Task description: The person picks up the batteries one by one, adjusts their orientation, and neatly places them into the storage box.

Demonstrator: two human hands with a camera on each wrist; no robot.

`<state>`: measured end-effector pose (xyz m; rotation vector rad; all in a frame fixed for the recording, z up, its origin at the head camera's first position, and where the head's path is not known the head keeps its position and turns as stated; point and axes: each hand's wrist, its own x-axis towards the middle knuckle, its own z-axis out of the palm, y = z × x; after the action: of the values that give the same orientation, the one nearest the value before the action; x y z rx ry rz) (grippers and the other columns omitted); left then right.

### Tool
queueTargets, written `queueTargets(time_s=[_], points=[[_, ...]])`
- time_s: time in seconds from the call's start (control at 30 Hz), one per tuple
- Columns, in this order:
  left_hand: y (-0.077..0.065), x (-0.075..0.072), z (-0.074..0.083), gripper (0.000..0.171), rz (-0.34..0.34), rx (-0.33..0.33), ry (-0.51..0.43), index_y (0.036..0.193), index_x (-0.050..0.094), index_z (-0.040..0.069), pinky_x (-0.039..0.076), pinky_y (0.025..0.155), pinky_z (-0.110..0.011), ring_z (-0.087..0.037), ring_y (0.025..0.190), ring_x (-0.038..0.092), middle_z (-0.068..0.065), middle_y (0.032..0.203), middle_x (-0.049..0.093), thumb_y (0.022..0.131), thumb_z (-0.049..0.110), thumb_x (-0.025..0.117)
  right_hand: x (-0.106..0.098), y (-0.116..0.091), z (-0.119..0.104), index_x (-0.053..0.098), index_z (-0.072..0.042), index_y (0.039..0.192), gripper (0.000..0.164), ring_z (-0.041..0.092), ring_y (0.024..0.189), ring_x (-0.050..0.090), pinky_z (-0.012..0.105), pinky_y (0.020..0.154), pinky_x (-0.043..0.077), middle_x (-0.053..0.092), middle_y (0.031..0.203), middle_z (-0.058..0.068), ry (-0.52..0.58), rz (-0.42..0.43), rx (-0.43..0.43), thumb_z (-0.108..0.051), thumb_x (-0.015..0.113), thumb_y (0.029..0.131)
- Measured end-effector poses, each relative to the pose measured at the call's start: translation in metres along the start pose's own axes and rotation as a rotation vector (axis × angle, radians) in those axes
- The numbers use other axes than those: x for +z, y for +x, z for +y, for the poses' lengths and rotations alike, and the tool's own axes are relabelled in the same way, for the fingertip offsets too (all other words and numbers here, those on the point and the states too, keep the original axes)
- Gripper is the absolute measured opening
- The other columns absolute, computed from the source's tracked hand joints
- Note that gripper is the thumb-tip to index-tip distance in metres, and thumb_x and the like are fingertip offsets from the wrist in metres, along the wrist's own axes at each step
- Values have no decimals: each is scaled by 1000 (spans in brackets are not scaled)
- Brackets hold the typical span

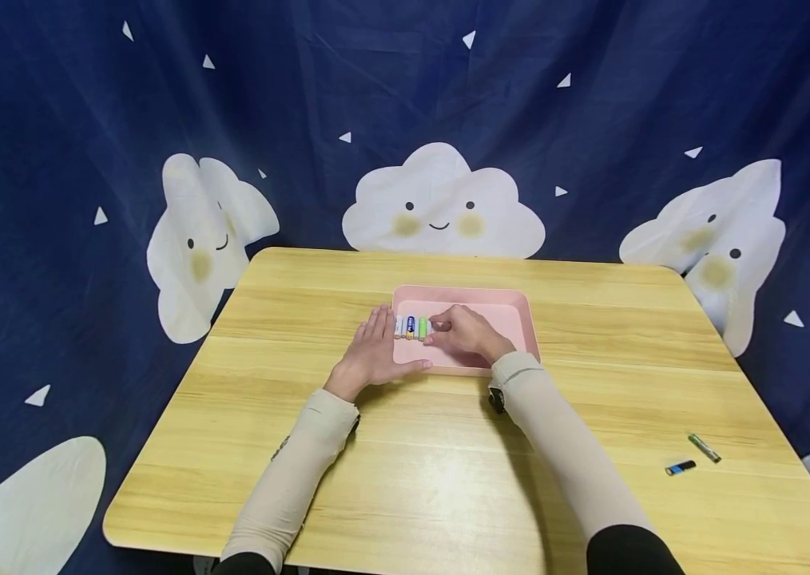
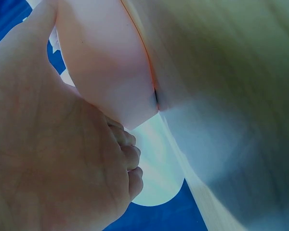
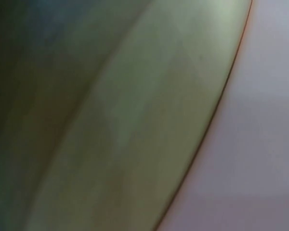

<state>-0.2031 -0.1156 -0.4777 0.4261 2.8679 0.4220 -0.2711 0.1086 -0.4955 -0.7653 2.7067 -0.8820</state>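
Note:
A shallow pink tray (image 1: 509, 318) lies on the table, with several batteries standing side by side in a row at its left end. Among them are a blue battery (image 1: 410, 326) and a green-and-white battery (image 1: 422, 327). My left hand (image 1: 373, 351) rests along the tray's left side, fingers straight and thumb stretched along the near edge. In the left wrist view, its palm lies beside the pink tray wall (image 2: 106, 57). My right hand (image 1: 467, 331) reaches inside the tray and pinches a pale battery at the row's right end, mostly hidden by the fingers.
Two loose batteries lie at the table's right: a black-and-blue battery (image 1: 680, 468) and a green-and-silver battery (image 1: 704, 448). Behind the wooden table (image 1: 419, 479) hangs a dark blue curtain (image 1: 405, 72) with clouds.

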Motion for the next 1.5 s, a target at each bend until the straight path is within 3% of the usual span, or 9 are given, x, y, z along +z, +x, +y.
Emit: queueTargets(time_s=[0.17,0.23,0.37,0.5,0.67,0.83,1.0,1.13,1.5], points=[[-1,0,1,129,-4,-1,-3,164,3,-5,12,133,-51,-36,164,1,-23,174,-1,85,84,54,-2,-2,1,79,-14,117,34,24,95,72,46,95,58,80,113,9,35,-5,2,-38,77,93],[-1,1,1,129,-5,-3,-6,164,3,-4,12,133,-51,-36,164,1,-22,174,-2,85,84,54,-5,-4,0,76,-13,124,37,24,102,72,46,101,56,77,124,10,63,4,37,-38,74,96],[-2,1,1,128,-4,-6,-12,164,3,-3,12,133,-51,-35,164,0,-21,175,-2,85,84,54,-11,-9,1,72,-11,132,43,21,81,63,38,90,56,74,124,11,96,42,89,-39,68,100],[-1,1,0,128,-5,-8,-9,164,3,-3,11,133,-50,-35,164,0,-21,175,-2,85,84,53,-21,-15,1,72,-7,131,43,18,67,50,33,72,49,71,93,10,79,104,78,-37,69,100],[-1,2,1,129,-10,-15,-5,165,2,-2,10,134,-50,-34,164,-1,-21,175,-2,84,84,54,-33,-29,1,74,-4,126,37,15,66,49,28,62,41,60,74,5,64,153,60,-28,71,98],[-1,2,1,129,-11,-24,-2,165,2,-1,12,134,-50,-33,164,1,-19,175,-3,84,85,54,-46,-46,1,76,2,117,33,12,61,44,26,62,38,51,63,0,59,199,45,-23,74,96],[1,3,0,130,-18,-23,-9,165,0,0,11,133,-51,-34,164,-1,-19,175,-4,84,85,53,-58,-65,5,78,1,112,27,15,63,47,26,63,40,55,65,2,29,237,27,-19,73,96],[3,6,-2,130,-17,-23,-23,165,0,0,9,134,-51,-33,164,-3,-18,175,-5,83,87,52,-66,-85,11,78,-2,112,26,17,68,52,29,65,42,59,73,4,-5,241,66,-22,72,97],[2,2,-2,132,-29,-19,-47,165,-2,0,8,134,-52,-34,164,-4,-19,175,-7,83,87,52,-98,-154,35,76,4,113,32,15,66,52,26,58,42,62,74,6,-82,321,118,-24,73,97]])
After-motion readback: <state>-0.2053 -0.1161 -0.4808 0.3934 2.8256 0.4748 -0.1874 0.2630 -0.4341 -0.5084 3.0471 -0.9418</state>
